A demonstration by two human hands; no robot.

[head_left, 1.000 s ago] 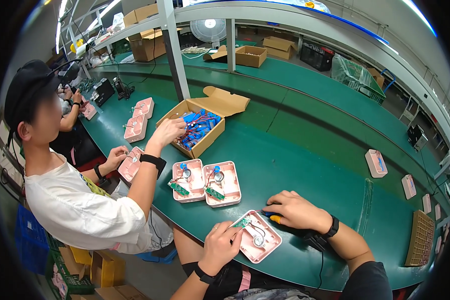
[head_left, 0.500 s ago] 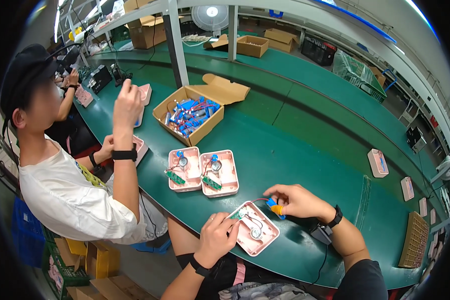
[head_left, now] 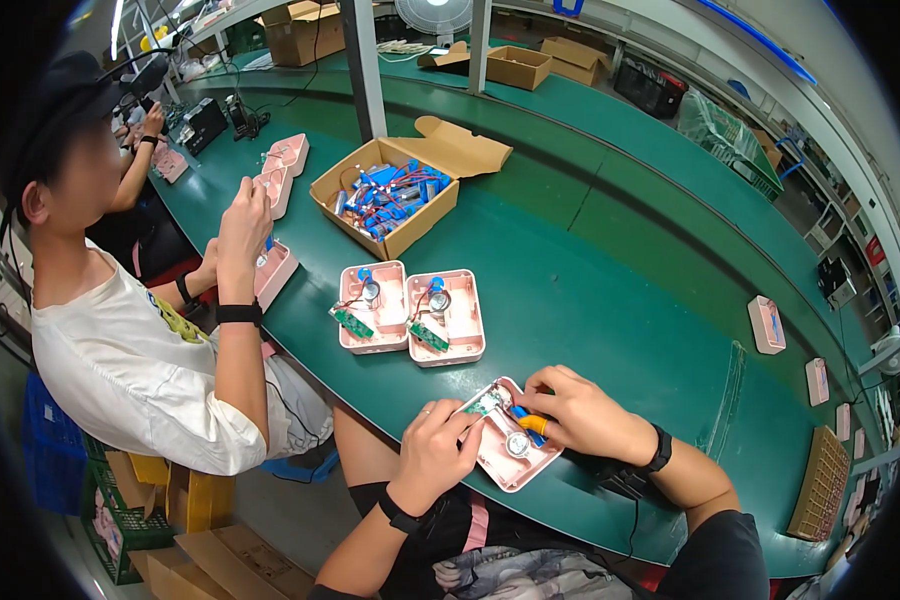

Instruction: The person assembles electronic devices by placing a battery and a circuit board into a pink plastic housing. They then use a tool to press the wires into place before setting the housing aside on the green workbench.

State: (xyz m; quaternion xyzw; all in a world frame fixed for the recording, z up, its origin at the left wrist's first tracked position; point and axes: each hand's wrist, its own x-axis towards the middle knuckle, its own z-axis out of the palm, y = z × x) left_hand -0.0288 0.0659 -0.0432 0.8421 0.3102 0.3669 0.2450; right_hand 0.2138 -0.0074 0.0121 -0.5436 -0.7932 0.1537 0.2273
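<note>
A pink plastic housing (head_left: 510, 477) lies tilted at the table edge in front of me. My left hand (head_left: 436, 448) grips its left side, fingers closed at the rim beside a small green circuit board (head_left: 487, 403). In the housing sits a round silver part (head_left: 518, 444) with thin wires. My right hand (head_left: 582, 410) pinches a blue battery (head_left: 519, 411) down inside the housing's right side; a yellow-orange cover (head_left: 534, 425) shows at one finger. Beyond stand two more pink housings (head_left: 470, 345), side by side, each holding a green board, a silver disc and wires.
An open cardboard box (head_left: 410, 235) of blue batteries stands farther back. At left a co-worker (head_left: 140, 360) handles another pink housing (head_left: 277, 275). A black adapter (head_left: 625, 482) lies by my right wrist. Several pink housings (head_left: 767, 325) and a brown gridded tray (head_left: 820, 485) line the right.
My right hand has moved left, bringing the blue battery from beside the housing to inside it. My left hand stays at the rim. The co-worker's raised hand has come lower.
</note>
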